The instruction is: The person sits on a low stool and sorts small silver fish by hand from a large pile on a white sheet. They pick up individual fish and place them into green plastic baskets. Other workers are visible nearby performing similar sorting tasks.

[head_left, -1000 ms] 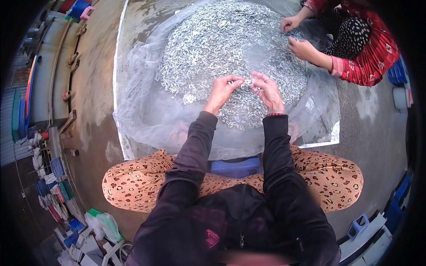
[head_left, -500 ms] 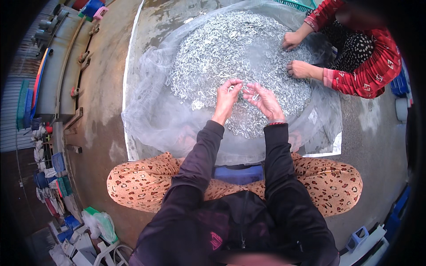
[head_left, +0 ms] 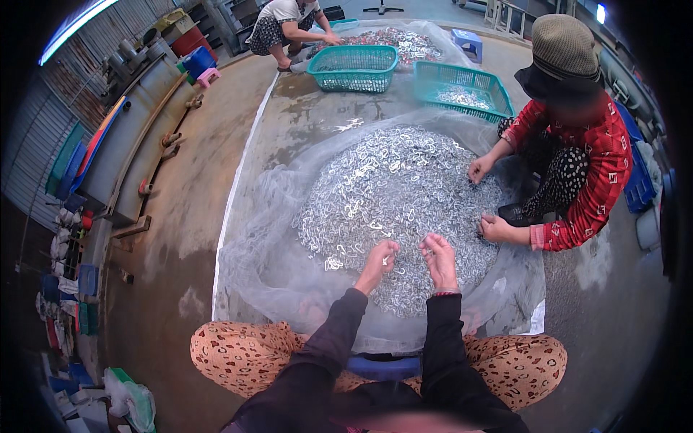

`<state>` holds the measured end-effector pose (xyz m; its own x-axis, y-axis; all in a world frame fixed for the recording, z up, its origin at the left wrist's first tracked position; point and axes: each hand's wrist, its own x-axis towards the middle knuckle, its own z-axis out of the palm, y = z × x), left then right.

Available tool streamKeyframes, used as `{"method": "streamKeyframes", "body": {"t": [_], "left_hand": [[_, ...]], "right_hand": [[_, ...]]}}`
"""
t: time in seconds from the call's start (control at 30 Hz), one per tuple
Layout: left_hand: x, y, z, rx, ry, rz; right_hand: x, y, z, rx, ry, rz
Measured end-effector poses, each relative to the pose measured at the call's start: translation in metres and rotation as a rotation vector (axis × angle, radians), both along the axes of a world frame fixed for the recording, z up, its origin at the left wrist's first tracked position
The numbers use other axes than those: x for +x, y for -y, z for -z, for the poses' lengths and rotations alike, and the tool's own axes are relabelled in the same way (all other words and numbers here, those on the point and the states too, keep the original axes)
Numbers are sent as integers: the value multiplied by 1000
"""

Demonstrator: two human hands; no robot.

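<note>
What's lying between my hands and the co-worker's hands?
Head view: only the fish pile on the net lies between your right hand and the co-worker's hand.

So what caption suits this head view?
Both hands raised over a heap of small silvery fish on clear netting, co-worker in red sleeves sorting opposite.

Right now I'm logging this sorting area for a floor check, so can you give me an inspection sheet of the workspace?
Surface: wet concrete floor, clear net sheet spread on it.
Job's things: heap of small silvery fish on the sheet.
Clutter: two teal baskets, blue stool.
Grippers: left hand and right hand raised just over the heap, fingers curled; whether they hold fish cannot be told.
Cables: nothing seen.
Surroundings: person in red sorting opposite; another person crouched farther off.
</note>
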<state>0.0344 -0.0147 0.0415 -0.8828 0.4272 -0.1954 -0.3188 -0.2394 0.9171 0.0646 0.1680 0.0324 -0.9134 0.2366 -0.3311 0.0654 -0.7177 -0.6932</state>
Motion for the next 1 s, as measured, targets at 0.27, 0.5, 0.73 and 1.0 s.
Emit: {"method": "streamKeyframes", "body": {"t": [0.27, 0.5, 0.73, 1.0], "left_hand": [[-2, -13, -27, 193, 345, -19], [-4, -9, -33, 241, 423, 263], [-12, -10, -42, 416, 738, 384], [-10, -11, -42, 125, 595, 139]], "right_hand": [[-4, 26, -26, 2, -26, -49], [-4, 19, -47, 312, -46, -127], [0, -13, -62, 421, 24, -234], [1, -11, -50, 329, -64, -133]]}}
